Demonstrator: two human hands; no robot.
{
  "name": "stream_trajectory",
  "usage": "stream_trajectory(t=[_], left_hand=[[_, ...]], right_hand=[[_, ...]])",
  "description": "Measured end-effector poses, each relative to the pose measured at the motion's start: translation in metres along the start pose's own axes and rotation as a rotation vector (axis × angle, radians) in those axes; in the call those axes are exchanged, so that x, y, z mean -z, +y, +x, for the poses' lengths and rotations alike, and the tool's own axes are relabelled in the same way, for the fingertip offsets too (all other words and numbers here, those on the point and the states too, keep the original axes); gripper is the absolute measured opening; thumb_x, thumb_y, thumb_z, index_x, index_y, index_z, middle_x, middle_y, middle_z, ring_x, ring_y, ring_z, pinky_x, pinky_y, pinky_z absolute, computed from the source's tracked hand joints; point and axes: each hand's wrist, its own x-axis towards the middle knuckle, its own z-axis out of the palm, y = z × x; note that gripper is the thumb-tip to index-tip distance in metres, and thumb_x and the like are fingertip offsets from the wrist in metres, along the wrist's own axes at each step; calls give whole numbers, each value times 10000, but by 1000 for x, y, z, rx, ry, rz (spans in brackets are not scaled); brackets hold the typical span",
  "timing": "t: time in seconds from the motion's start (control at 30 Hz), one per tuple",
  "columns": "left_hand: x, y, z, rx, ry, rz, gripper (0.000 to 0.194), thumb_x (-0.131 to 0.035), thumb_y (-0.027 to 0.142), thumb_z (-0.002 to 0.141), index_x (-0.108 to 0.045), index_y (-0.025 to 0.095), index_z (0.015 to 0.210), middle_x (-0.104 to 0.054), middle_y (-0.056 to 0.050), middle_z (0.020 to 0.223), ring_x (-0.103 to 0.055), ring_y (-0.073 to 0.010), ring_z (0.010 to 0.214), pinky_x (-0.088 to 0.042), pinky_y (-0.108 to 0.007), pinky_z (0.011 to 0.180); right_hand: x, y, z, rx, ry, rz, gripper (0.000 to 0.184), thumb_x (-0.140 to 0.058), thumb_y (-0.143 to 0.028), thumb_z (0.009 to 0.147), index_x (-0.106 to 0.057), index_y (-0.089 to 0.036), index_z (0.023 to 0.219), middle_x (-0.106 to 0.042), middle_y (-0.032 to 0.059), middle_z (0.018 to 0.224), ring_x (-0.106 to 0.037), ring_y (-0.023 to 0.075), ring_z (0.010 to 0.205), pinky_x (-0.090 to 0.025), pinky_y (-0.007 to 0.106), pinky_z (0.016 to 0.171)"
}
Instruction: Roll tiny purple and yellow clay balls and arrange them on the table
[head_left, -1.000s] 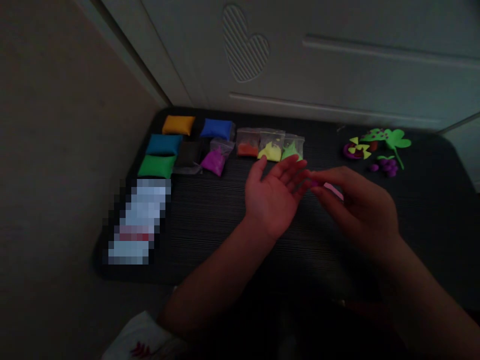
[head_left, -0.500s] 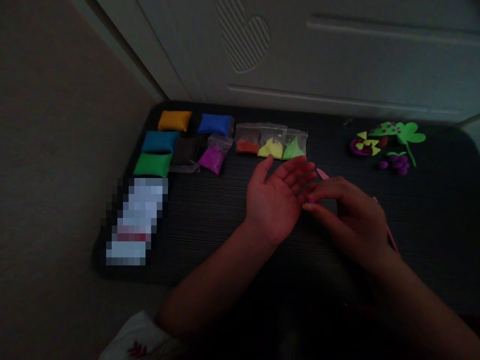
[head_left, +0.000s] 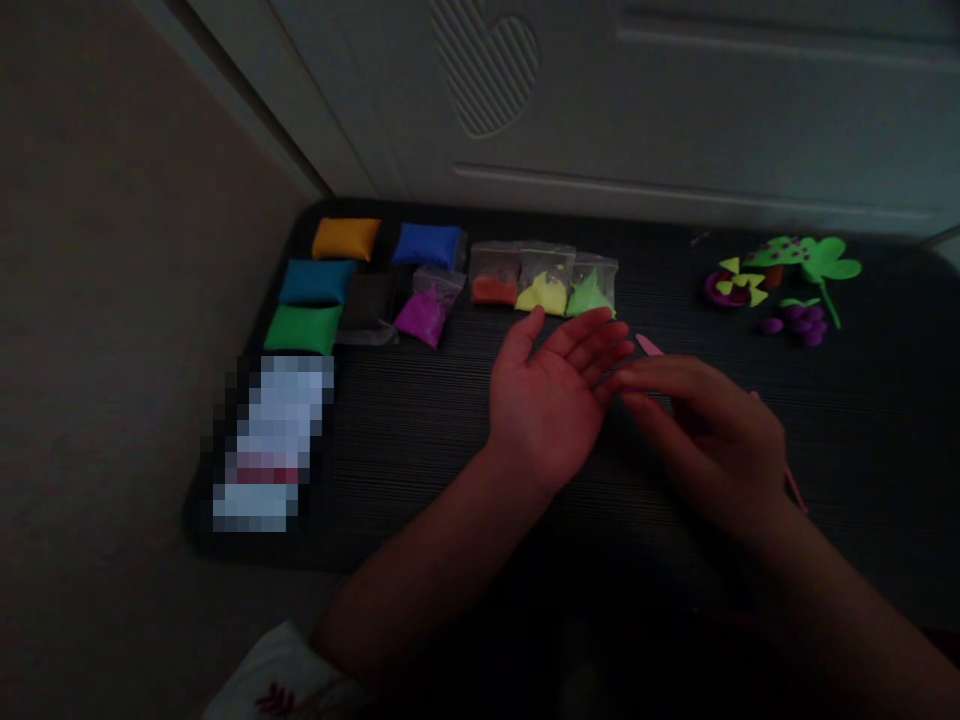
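My left hand (head_left: 551, 410) lies palm up above the dark table, fingers spread, with nothing seen on the palm. Close beside its little finger, my right hand (head_left: 716, 450) has its thumb and forefinger brought together in a pinch. Whatever sits between those fingertips is hidden. A pink pointed tool tip (head_left: 647, 345) shows just beyond the right hand, and a thin pink stick (head_left: 796, 490) shows behind its wrist. Bags of orange-red clay (head_left: 494, 290), yellow clay (head_left: 543, 296) and light green clay (head_left: 592, 296) lie just past my left fingers.
A purple clay bowl (head_left: 718, 292) with yellow pieces, a purple clay grape bunch (head_left: 807, 325) and green clay leaves (head_left: 831, 262) sit at the right. Several clay packs, including a blue one (head_left: 427, 245), lie left. A blurred phone-like panel (head_left: 274, 440) lies front left. A white panel (head_left: 675, 130) stands behind.
My right hand has shifted slightly right, away from my left fingers. The small purple clay bit seen in its pinch is no longer visible. My left hand stays nearly still.
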Motion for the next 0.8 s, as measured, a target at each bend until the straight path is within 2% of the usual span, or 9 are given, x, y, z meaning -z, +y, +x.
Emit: stream_trajectory(t=[0.17, 0.37, 0.43, 0.53, 0.67, 0.8], left_hand=[[0, 1, -1, -9, -8, 12, 421, -323, 427, 846, -630, 139, 838, -670, -56, 781, -628, -167, 795, -464, -282, 760], [-1, 0, -1, -14, 13, 11, 421, -323, 427, 847, -626, 135, 843, -668, -56, 777, -631, -178, 841, -472, -292, 773], [-1, 0, -1, -9, 14, 15, 418, -331, 434, 844, -623, 136, 852, -668, -60, 796, -614, -195, 929, -460, -293, 810], [-2, -1, -1, 2, -11, 31, 436, -328, 457, 842, -617, 133, 876, -669, -77, 894, -545, -225, 1085, -422, -301, 895], [-6, 4, -3, -36, -17, 61, 477, -278, 511, 845, -587, 161, 939, -618, -66, 1103, -446, -252, 1205, -386, -359, 950], [-7, 11, -4, -155, -22, 85, 508, -221, 540, 854, -576, 188, 947, -593, -37, 1145, -413, -248, 1234, -393, -377, 937]], right_hand=[[-1, -1, -1, -79, 33, -12, 260, -568, -213, 783, -588, -291, 1031, -659, -7, 973, -619, 149, 847, -500, 315, 769], [1, 2, -2, -46, -20, 11, 212, -559, -220, 790, -603, -289, 985, -662, -1, 955, -616, 161, 873, -488, 335, 789], [-1, 2, -1, -1, -31, 41, 201, -578, -211, 774, -605, -276, 963, -664, -3, 923, -615, 156, 857, -490, 332, 782], [-6, 4, 0, 158, -64, -45, 217, -603, -188, 749, -607, -250, 958, -661, 11, 908, -593, 169, 894, -473, 358, 813], [-13, 6, -3, 294, -123, -215, 308, -577, -177, 763, -573, -210, 1070, -626, 66, 1047, -540, 197, 1003, -430, 407, 870], [-15, 4, -6, 332, -194, -216, 414, -576, -239, 765, -516, -184, 1171, -538, 103, 1199, -449, 228, 1135, -388, 435, 936]])
